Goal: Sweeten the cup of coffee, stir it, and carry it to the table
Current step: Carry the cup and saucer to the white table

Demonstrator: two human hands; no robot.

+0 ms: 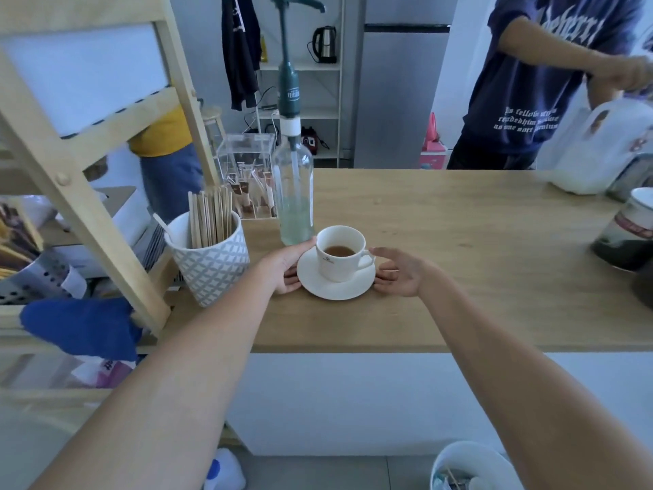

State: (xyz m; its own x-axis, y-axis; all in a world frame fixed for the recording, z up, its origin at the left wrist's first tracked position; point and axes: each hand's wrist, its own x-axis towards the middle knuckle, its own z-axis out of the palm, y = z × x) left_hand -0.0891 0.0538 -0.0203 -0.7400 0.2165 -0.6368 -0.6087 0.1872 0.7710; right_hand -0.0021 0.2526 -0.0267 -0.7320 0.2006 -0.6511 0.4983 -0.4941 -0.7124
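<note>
a white cup point(340, 254) of coffee is seen standing on a white saucer point(335, 277), which rests on the wooden counter point(459, 242) near its front-left part. the cup is about a third filled with brown liquid, and its handle is turned to the right. the saucer is flanked by both hands. the left hand point(286, 267) is laid against the saucer's left rim, fingers loosely curled and tucked at its edge, thumb stretched along the far side toward the cup; whether the rim is actually gripped cannot be told. the right hand point(399, 274) is held open at the right rim, palm facing inward, fingers spread and lightly bent, fingertips touching or just beside the saucer's edge, nothing closed upon. just behind the cup a clear glass bottle point(293, 192) with a green pump top is stood, a little pale liquid at its bottom. to the left, a patterned mug point(212, 267) packed with wooden stir sticks point(210, 221) is placed, and behind it a clear box point(247, 171) of sachets. across the counter, a person in a dark blue shirt point(530, 83) is seen beside a white bag point(600, 146).
</note>
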